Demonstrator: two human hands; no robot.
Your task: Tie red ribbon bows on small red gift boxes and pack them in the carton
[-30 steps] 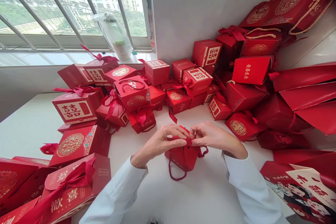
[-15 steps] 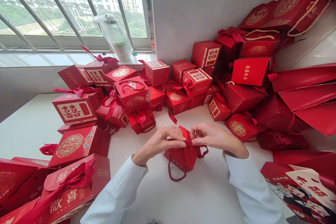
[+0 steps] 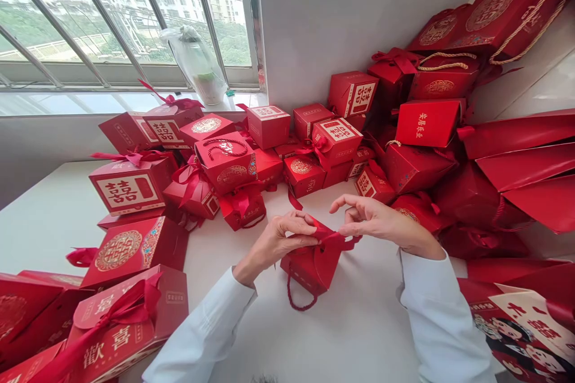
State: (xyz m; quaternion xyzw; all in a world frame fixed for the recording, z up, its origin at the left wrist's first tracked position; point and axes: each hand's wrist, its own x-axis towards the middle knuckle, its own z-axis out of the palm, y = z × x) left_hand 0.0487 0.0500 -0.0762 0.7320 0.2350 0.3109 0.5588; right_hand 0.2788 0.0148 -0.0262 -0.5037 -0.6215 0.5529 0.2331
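White worktop (image 3: 359,329), smooth and bare in the foreground, carries a small red cardboard box (image 3: 309,272) at near centre, beneath and between the two hands. Its curved front flap lies over the body, pale lettering runs along one side, and a dark-red twisted cord handle (image 3: 300,305) loops down onto the surface. Above the flap, the left hand (image 3: 287,238) pinches a glossy red fabric ribbon (image 3: 333,238); the right hand (image 3: 372,218) has its index finger lifted well apart from the thumb, and contact with the ribbon cannot be told. Ribbon handling appears to be the step under way; a further move would seem to call for the right finger and thumb to meet on the ribbon. Beyond, ribboned red cardboard boxes (image 3: 227,158) stand heaped before a metal-barred window (image 3: 135,18).
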